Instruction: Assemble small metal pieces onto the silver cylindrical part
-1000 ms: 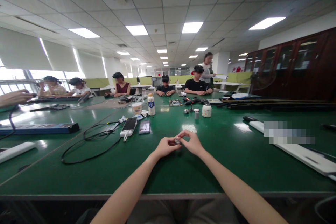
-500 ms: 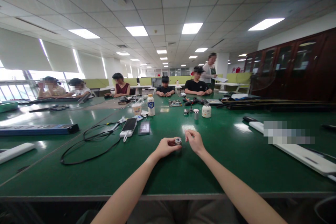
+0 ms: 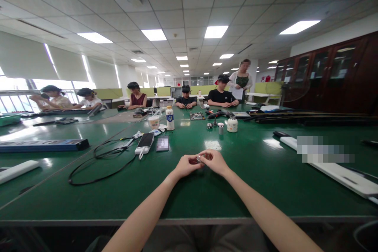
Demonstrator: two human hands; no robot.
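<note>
A small round metal part (image 3: pixel 199 159) is between my two hands, just above the green tabletop, mostly covered by fingers. My left hand (image 3: pixel 186 166) is closed around its side from the left. From the right, my right hand (image 3: pixel 216 161) reaches over it, thumb and fingers pinched together at its top. Whether those fingertips hold a further tiny piece is hidden. Beyond the hands stand a grey metal cylinder with a white top (image 3: pixel 221 128), a small dark metal piece (image 3: pixel 215 122) and a cream round jar (image 3: pixel 232 125).
A phone on a white power bank (image 3: pixel 144 143), a black cable (image 3: pixel 88 184) and a white bottle (image 3: pixel 169 119) lie or stand to the left. Long white bars (image 3: pixel 333 171) lie at right. A circuit board (image 3: pixel 197 115) sits farther back. Several people sit across the table.
My right hand has moved left onto the top of the round metal part, which my left hand still holds. In the background, the standing person has turned and lowered a paper.
</note>
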